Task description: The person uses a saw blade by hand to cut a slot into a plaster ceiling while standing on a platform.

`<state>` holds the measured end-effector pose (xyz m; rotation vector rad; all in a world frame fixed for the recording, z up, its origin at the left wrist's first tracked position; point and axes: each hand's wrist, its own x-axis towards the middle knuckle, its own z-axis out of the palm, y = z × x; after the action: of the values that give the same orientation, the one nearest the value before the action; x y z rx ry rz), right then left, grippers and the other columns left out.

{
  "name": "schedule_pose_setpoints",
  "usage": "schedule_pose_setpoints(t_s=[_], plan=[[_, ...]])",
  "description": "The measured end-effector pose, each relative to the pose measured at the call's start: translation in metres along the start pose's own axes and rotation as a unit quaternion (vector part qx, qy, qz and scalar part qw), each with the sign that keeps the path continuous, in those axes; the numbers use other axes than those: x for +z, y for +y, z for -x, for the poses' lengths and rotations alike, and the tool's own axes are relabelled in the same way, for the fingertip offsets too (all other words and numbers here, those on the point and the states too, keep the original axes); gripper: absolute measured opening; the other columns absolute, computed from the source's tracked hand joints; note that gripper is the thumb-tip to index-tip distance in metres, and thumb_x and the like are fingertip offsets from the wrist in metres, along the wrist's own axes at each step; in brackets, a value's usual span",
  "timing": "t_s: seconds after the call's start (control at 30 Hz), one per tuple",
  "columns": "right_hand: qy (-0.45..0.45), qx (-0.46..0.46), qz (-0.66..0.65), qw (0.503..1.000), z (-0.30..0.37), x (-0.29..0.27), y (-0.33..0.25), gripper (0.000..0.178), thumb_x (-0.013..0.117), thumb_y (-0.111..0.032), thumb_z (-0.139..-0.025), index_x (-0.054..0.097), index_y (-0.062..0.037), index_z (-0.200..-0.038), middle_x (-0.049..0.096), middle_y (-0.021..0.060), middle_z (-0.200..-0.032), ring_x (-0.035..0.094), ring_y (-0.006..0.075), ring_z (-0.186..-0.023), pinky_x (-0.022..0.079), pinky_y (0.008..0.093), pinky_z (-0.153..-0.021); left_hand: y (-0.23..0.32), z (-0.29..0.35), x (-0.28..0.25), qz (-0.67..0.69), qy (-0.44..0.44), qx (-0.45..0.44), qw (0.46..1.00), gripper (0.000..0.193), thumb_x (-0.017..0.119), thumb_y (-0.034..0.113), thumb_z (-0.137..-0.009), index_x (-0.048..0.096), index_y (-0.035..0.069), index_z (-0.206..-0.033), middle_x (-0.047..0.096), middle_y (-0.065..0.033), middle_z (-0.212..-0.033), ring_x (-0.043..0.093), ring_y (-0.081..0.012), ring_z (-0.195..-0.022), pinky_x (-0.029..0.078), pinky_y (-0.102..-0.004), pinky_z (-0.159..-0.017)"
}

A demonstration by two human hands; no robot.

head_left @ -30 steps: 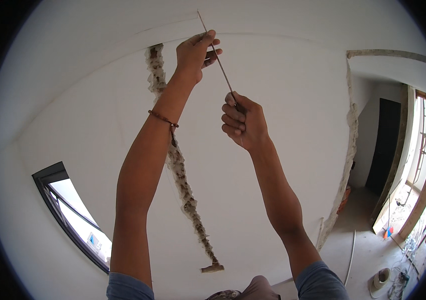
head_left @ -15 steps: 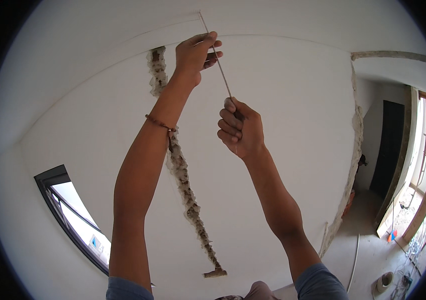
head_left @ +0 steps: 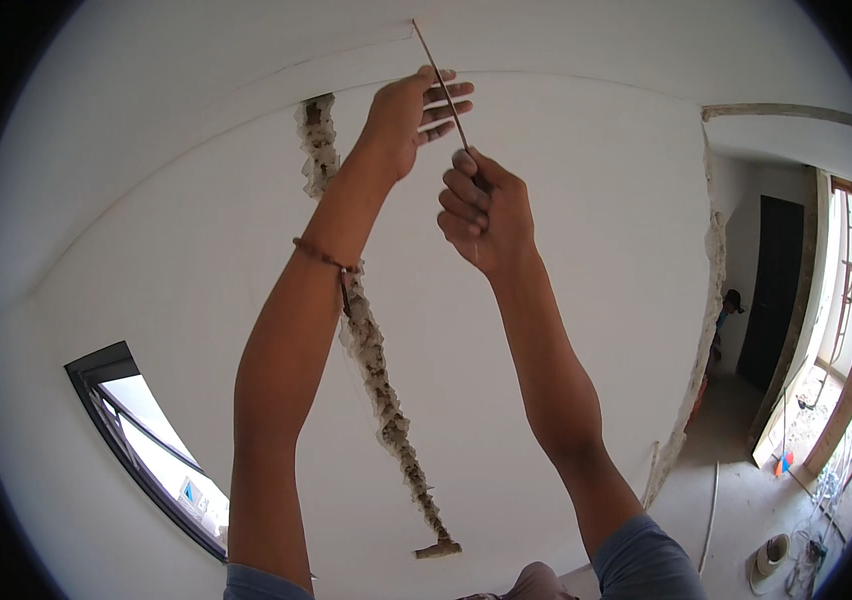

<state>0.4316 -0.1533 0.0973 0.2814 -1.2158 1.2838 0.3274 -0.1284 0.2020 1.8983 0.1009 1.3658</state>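
Note:
A thin straight brown rod [head_left: 453, 108] slants up to the white ceiling [head_left: 566, 45], its upper tip at the end of a faint drawn line. My right hand [head_left: 491, 210] is closed in a fist around the rod's lower end; whatever lies inside the fist is hidden. Higher up, my left hand [head_left: 411, 112] is open, its fingers stretched out behind the rod and the thumb close beside it. Whether the thumb touches the rod, I cannot tell. A beaded bracelet [head_left: 321, 258] circles my left wrist area.
A rough chased groove [head_left: 378, 370] runs down the white wall [head_left: 546, 150]. At lower left is a dark-framed window [head_left: 136, 440]. A doorway at right shows a dark door [head_left: 774, 285], a partly hidden person [head_left: 732, 302], a bucket [head_left: 772, 556] and tangled wires [head_left: 808, 560] on the floor.
My right hand has slid up the rod, nearer my left hand. My left hand's fingers have spread and stretched out to the right. A person has come into sight in the doorway.

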Motion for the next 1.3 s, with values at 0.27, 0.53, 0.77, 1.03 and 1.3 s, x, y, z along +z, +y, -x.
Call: schedule_pose_setpoints(t_s=[0.27,0.53,0.77,1.03,1.3], plan=[[-0.03,-0.01,0.009,0.999,-0.091,0.042,-0.036,0.028,0.031,-0.018,-0.098,0.041,-0.0101,-0.073,0.028,-0.0049,-0.049,0.02,0.0065,-0.038,0.021,0.0203,-0.032,0.02,-0.025,-0.007,0.118,-0.027,-0.034,0.992,0.032,0.035,0.026,-0.099,0.056,0.004,-0.105,0.065,-0.0072,-0.105,0.064,-0.0165,-0.082,0.055,-0.0279,-0.053],[0.024,-0.014,0.018,0.999,-0.041,0.044,-0.014,0.03,0.03,-0.023,-0.099,0.041,-0.0128,-0.073,0.027,-0.0053,-0.048,0.02,0.0078,-0.036,0.021,0.0221,-0.032,0.002,0.017,0.003,0.127,0.034,-0.111,0.985,0.028,0.044,0.032,-0.097,0.055,0.012,-0.08,0.058,0.0009,-0.072,0.057,-0.0135,-0.06,0.049,-0.0289,-0.047],[0.034,0.029,-0.024,0.999,0.008,0.038,0.001,0.034,0.029,-0.029,-0.101,0.042,-0.0116,-0.074,0.027,-0.0062,-0.047,0.018,0.007,-0.034,0.017,0.0206,-0.029,-0.02,0.063,0.015,0.205,-0.048,-0.059,0.976,0.025,0.043,0.029,-0.098,0.056,0.01,-0.089,0.062,-0.0027,-0.09,0.061,-0.019,-0.09,0.052,-0.0325,-0.084],[0.027,0.011,0.0,1.0,-0.074,0.066,-0.039,0.034,0.027,-0.024,-0.101,0.041,-0.0106,-0.072,0.027,-0.0045,-0.047,0.02,0.0076,-0.036,0.021,0.0223,-0.031,0.036,-0.014,-0.005,0.174,-0.032,-0.117,0.977,0.024,0.041,0.025,-0.099,0.055,0.01,-0.087,0.062,-0.0027,-0.086,0.062,-0.0177,-0.08,0.054,-0.0308,-0.057],[0.099,0.06,-0.015,0.993,0.026,0.064,-0.015,0.033,0.031,-0.028,-0.1,0.04,-0.013,-0.073,0.025,-0.0061,-0.045,0.018,0.0063,-0.032,0.019,0.0211,-0.029,-0.002,0.077,0.037,0.2,0.027,-0.108,0.973,0.023,0.039,0.027,-0.099,0.051,0.01,-0.087,0.058,-0.0035,-0.086,0.059,-0.0186,-0.09,0.051,-0.0325,-0.08]])
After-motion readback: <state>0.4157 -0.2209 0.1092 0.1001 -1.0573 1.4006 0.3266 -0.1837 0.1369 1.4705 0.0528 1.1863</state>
